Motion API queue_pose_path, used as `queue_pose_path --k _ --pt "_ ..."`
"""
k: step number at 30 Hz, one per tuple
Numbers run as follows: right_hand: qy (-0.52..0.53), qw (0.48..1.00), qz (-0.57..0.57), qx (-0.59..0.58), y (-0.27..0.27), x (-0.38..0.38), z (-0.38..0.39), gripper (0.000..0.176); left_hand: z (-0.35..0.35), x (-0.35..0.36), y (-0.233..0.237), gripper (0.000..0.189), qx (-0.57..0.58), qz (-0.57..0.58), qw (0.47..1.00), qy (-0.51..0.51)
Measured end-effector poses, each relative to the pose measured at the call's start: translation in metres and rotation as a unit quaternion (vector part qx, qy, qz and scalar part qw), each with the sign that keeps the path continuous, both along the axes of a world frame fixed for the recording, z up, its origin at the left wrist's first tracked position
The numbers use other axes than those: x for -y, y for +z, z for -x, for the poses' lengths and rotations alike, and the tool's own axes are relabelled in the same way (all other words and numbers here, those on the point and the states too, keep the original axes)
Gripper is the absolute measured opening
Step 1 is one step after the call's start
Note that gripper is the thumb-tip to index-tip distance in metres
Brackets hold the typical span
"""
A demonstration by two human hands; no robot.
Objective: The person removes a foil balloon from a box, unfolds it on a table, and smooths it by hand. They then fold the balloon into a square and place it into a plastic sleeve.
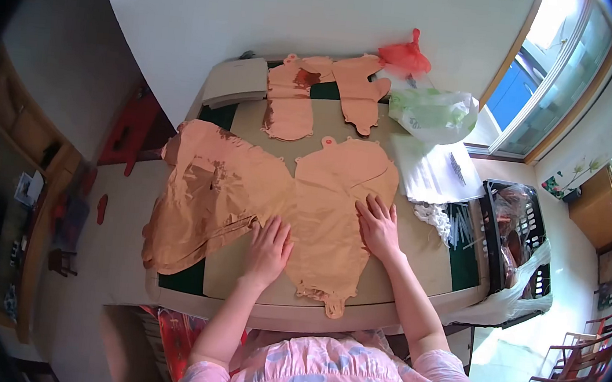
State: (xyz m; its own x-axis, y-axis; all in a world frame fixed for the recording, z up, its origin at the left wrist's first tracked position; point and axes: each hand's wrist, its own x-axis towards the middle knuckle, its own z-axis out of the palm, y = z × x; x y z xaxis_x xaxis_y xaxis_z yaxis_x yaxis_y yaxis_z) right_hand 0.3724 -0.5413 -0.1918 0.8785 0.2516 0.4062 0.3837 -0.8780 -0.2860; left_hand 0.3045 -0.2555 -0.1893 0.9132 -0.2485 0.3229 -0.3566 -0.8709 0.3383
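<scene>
A flat, uninflated rose-gold foil balloon (329, 223) lies spread on the table in front of me, with a small tab at its top and another at its bottom end. On its left edge rests my left hand (269, 252), fingers stretched out. My right hand (378, 227) lies flat on its right side, fingers slightly spread. A second foil balloon (205, 203), creased and partly folded, lies to the left and meets the first one. Farther back are two more flat foil balloons, one at the left (289, 108) and one at the right (361, 97).
A beige box (237, 81) stands at the table's back left. Behind on the right are a red plastic bag (406, 55), a green-and-white bag (433, 113) and white sheets (437, 170). A white bundle (434, 216), thin sticks (462, 227) and a black crate (489, 238) line the right side.
</scene>
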Motion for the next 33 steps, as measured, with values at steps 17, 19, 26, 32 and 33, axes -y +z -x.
queue_pose_path --k 17,19,26,32,33 --pt "-0.005 1.000 0.008 0.003 0.002 -0.002 0.002 0.035 -0.022 0.054 -0.011 0.047 0.005 -0.009 0.998 -0.065" --pt "-0.003 1.000 0.006 0.007 0.000 -0.002 0.001 0.034 -0.021 0.054 -0.008 0.047 0.007 -0.009 0.998 -0.064" --pt "-0.007 1.000 0.010 0.003 -0.001 -0.001 0.001 0.034 -0.021 0.054 -0.008 0.050 0.001 -0.013 0.998 -0.065" --pt "-0.005 1.000 0.009 0.003 -0.004 0.000 0.000 0.034 -0.022 0.053 -0.006 0.050 0.001 -0.012 0.998 -0.067" --pt "-0.005 1.000 0.008 0.001 -0.003 0.000 0.000 0.034 -0.022 0.053 -0.006 0.050 0.001 -0.010 0.998 -0.068"
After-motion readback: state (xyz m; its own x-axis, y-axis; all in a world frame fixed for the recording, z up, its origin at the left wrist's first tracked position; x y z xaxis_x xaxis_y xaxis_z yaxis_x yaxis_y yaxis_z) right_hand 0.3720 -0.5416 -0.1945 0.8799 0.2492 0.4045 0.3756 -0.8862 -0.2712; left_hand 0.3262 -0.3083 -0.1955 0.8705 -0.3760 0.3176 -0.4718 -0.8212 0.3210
